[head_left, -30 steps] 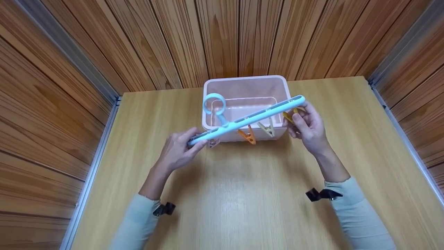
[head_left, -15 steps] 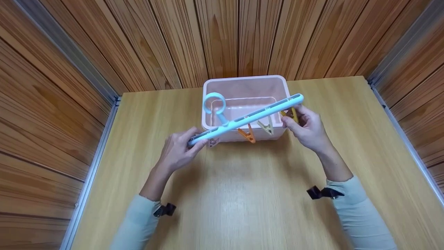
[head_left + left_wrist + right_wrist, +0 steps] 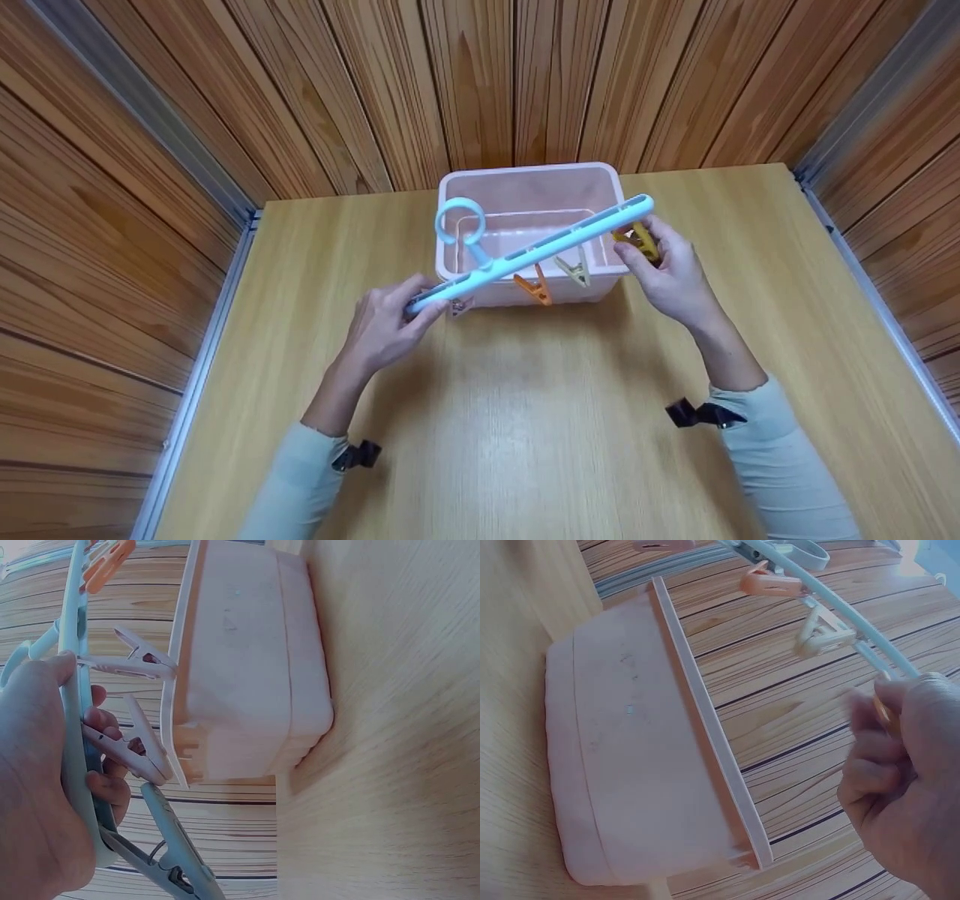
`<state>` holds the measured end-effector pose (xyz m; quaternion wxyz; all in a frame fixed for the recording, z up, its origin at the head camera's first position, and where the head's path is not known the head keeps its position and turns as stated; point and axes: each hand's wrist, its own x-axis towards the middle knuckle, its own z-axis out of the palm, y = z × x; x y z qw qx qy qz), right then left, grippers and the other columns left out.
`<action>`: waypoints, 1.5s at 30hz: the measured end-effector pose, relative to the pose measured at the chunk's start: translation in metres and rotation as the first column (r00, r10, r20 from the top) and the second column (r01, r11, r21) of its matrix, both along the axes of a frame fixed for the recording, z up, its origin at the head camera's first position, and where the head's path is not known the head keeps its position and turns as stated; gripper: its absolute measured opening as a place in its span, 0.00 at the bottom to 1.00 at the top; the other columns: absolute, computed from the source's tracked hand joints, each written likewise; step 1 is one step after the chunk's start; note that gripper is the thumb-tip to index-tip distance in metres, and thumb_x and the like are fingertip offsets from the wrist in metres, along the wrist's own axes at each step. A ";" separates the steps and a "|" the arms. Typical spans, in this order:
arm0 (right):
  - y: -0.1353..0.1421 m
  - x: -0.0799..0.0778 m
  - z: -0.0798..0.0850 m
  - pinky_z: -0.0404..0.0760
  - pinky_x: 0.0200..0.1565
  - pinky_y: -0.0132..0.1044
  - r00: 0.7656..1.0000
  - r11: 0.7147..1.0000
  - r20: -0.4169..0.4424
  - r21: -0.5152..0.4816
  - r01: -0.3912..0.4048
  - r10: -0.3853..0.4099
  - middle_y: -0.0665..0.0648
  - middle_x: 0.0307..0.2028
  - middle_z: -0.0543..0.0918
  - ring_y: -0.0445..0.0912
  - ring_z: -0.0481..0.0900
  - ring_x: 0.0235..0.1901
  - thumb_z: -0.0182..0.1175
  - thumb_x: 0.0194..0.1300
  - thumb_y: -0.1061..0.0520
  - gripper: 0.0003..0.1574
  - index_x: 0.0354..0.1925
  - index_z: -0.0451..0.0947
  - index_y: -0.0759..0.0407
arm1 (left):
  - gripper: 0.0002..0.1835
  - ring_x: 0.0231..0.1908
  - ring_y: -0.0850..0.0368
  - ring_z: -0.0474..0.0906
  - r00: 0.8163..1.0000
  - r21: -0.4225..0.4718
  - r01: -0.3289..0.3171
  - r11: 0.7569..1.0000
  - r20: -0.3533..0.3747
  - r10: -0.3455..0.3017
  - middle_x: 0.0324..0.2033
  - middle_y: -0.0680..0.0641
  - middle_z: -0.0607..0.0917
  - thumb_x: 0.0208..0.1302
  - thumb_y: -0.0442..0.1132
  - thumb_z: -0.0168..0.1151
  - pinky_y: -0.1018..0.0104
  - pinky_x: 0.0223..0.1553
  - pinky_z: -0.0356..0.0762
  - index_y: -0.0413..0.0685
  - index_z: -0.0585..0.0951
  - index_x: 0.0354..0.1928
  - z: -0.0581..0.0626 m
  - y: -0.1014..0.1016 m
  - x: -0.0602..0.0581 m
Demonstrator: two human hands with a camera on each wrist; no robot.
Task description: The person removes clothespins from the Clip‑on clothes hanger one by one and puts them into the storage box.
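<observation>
A light-blue clothes hanger (image 3: pixel 517 262) with a round hook slants over a pink bin in the head view. My left hand (image 3: pixel 386 322) grips its left end, thumb on the near side and fingers curled round behind. At the right end, my right hand (image 3: pixel 671 277) pinches a yellow clothespin (image 3: pixel 643 241) just under the bar. From the bar hang an orange clothespin (image 3: pixel 534 289) and a cream clothespin (image 3: pixel 576 271). In the left wrist view, two pale pink clothespins (image 3: pixel 127 750) and a blue-grey clothespin (image 3: pixel 176 840) hang by my left fingers. My right fingers partly hide the yellow clothespin.
The pink bin (image 3: pixel 525 191) stands at the back of the wooden table (image 3: pixel 510 435), below the hanger. Wood-plank walls (image 3: pixel 480 82) rise behind and at both sides, with metal rails (image 3: pixel 199 375) along the table's sides.
The yellow clothespin has turned in my right fingers, which have shifted slightly. The hanger's right end has risen a little in the head view. My left hand keeps its grip.
</observation>
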<state>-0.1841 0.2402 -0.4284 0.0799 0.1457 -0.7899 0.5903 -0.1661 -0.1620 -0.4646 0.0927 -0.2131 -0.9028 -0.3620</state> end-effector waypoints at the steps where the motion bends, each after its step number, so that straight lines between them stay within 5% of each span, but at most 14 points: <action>1: -0.001 0.000 -0.001 0.88 0.50 0.25 1.000 1.000 -0.005 -0.010 0.006 -0.007 0.48 0.50 0.87 0.46 0.86 0.46 0.61 0.82 0.69 0.22 0.69 0.77 0.71 | 0.12 0.24 0.63 0.68 1.000 0.002 0.000 1.000 0.004 0.000 0.25 0.48 0.82 0.80 0.49 0.69 0.69 0.29 0.64 0.49 0.89 0.53 0.000 0.000 0.000; 4: -0.003 0.000 -0.005 0.87 0.58 0.25 0.998 0.999 -0.049 -0.036 0.041 -0.042 0.44 0.53 0.87 0.46 0.85 0.52 0.62 0.80 0.71 0.24 0.71 0.76 0.72 | 0.12 0.24 0.62 0.68 1.000 0.004 0.006 1.000 0.016 -0.006 0.24 0.48 0.81 0.81 0.49 0.69 0.69 0.29 0.63 0.49 0.88 0.53 0.001 0.001 0.001; 8: -0.006 0.000 -0.009 0.84 0.46 0.21 0.970 0.990 -0.198 -0.022 0.140 -0.142 0.39 0.48 0.87 0.38 0.83 0.43 0.68 0.74 0.72 0.25 0.66 0.77 0.75 | 0.12 0.24 0.62 0.68 1.000 0.005 0.009 1.000 0.028 -0.009 0.25 0.48 0.81 0.80 0.48 0.69 0.69 0.29 0.63 0.49 0.88 0.53 0.000 0.001 0.001; 13: -0.008 0.002 -0.011 0.71 0.30 0.20 0.896 0.964 -0.386 0.051 0.260 -0.221 0.50 0.38 0.87 0.31 0.73 0.31 0.74 0.67 0.73 0.30 0.63 0.74 0.76 | 0.12 0.25 0.61 0.71 0.999 0.020 0.005 1.000 0.050 -0.006 0.27 0.47 0.84 0.81 0.48 0.68 0.69 0.29 0.65 0.49 0.88 0.54 0.001 -0.001 0.001; 18: -0.008 0.003 -0.011 0.74 0.36 0.15 0.823 0.939 -0.517 0.096 0.330 -0.236 0.69 0.45 0.94 0.21 0.79 0.40 0.79 0.62 0.73 0.27 0.56 0.80 0.75 | 0.13 0.25 0.60 0.70 0.999 0.016 0.012 1.000 0.030 -0.013 0.27 0.47 0.84 0.81 0.48 0.68 0.69 0.29 0.64 0.48 0.88 0.54 0.002 -0.002 0.000; 22: -0.009 0.002 -0.012 0.76 0.42 0.12 0.754 0.934 -0.612 0.068 0.350 -0.238 0.71 0.45 0.94 0.20 0.81 0.45 0.81 0.56 0.75 0.27 0.53 0.84 0.74 | 0.12 0.26 0.60 0.71 1.000 0.029 0.022 0.999 0.022 -0.022 0.27 0.46 0.84 0.80 0.48 0.68 0.69 0.30 0.64 0.48 0.88 0.53 0.000 -0.002 0.000; 25: -0.009 0.001 -0.014 0.77 0.44 0.12 0.719 0.928 -0.649 0.054 0.369 -0.248 0.70 0.44 0.94 0.28 0.86 0.43 0.82 0.52 0.77 0.30 0.54 0.86 0.72 | 0.13 0.26 0.59 0.72 0.998 0.043 0.032 0.999 0.049 -0.034 0.28 0.47 0.84 0.81 0.49 0.67 0.69 0.30 0.65 0.48 0.88 0.52 -0.001 -0.002 0.000; 31: -0.009 -0.002 -0.018 0.72 0.42 0.12 0.729 0.918 -0.655 0.135 0.372 -0.199 0.73 0.48 0.92 0.49 0.80 0.28 0.77 0.62 0.75 0.32 0.62 0.78 0.75 | 0.12 0.25 0.60 0.71 0.995 0.064 0.037 0.997 0.093 -0.043 0.25 0.49 0.82 0.85 0.48 0.62 0.68 0.29 0.64 0.49 0.88 0.52 -0.001 0.000 0.000; 37: -0.009 -0.003 -0.020 0.64 0.37 0.14 0.728 0.930 -0.665 0.143 0.339 -0.163 0.74 0.40 0.86 0.38 0.67 0.26 0.69 0.65 0.71 0.27 0.59 0.71 0.77 | 0.13 0.25 0.59 0.75 0.990 0.071 0.064 0.995 0.122 -0.072 0.26 0.50 0.84 0.85 0.49 0.62 0.69 0.29 0.66 0.51 0.88 0.55 0.001 0.002 0.003; 45: -0.005 -0.007 -0.019 0.62 0.36 0.15 0.702 0.937 -0.694 0.114 0.332 -0.164 0.74 0.41 0.89 0.37 0.68 0.28 0.75 0.59 0.71 0.29 0.56 0.75 0.76 | 0.12 0.25 0.57 0.77 0.983 0.090 0.071 0.993 0.166 -0.085 0.26 0.50 0.85 0.85 0.49 0.62 0.69 0.28 0.67 0.51 0.88 0.53 0.001 0.003 0.005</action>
